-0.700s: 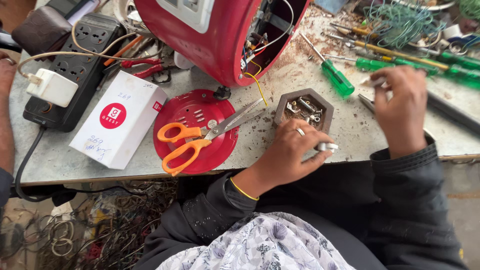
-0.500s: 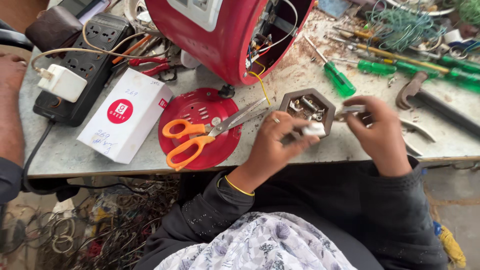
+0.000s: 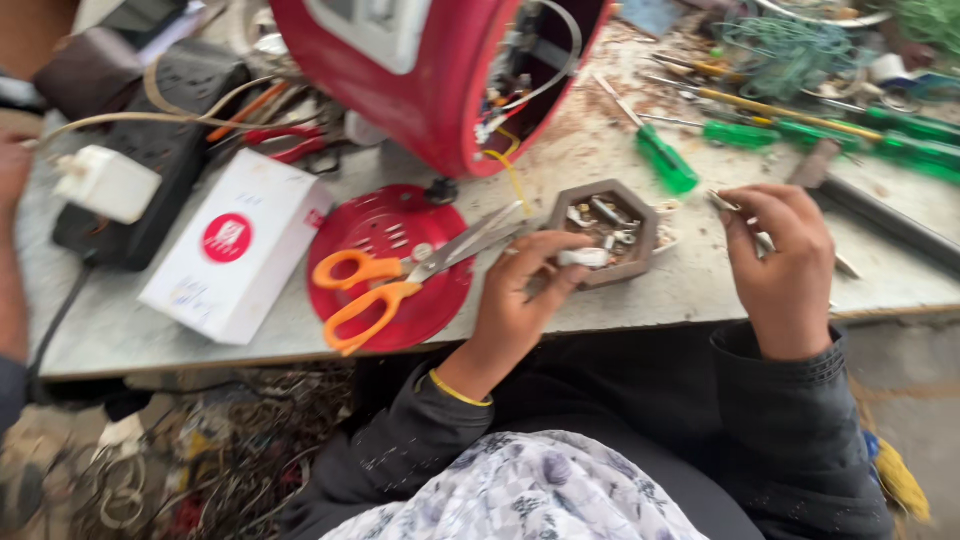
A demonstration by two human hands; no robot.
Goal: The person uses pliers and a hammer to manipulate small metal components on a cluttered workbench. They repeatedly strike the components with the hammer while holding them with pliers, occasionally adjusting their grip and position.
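My left hand pinches a small white cylindrical part just in front of a brown hexagonal tray that holds small metal bits. My right hand grips a thin metal tool whose tip points toward the tray. Orange-handled scissors lie on a round red cover to the left of my left hand. A large red appliance body lies open at the back, with wires showing inside.
A white box with a red circle lies left, beside a black power strip with a white plug. Green-handled screwdrivers and tangled wire lie at the back right. Another person's arm is at the left edge.
My hands have drawn apart: the right hand moved right with the thin tool, while the left stays near the hexagonal tray with the white part.
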